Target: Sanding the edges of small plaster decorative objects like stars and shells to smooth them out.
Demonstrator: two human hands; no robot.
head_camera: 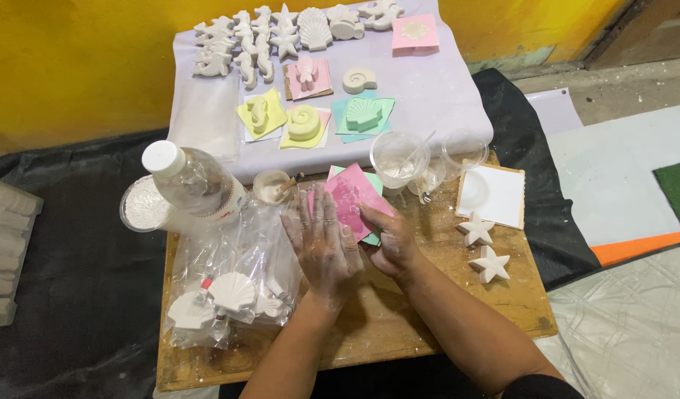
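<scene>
Clear plastic bag [229, 284] of white shell casts sits left on the wooden worktop [399, 325]; white-capped clear bottle [192, 181] behind it. Left hand [323, 244] flat, fingers spread, on the pink mould sheet's [352, 198] near-left edge. Right hand [390, 240] fingers pinch its right edge. Sheet mid-worktop, under the fingertips.

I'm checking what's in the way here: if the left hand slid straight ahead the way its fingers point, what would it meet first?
Probably the small cup with a stirring stick, just beyond the fingertips of the left hand, which point up and slightly left. The pink mould lies just right of that line. Depth is hard to judge.
</scene>
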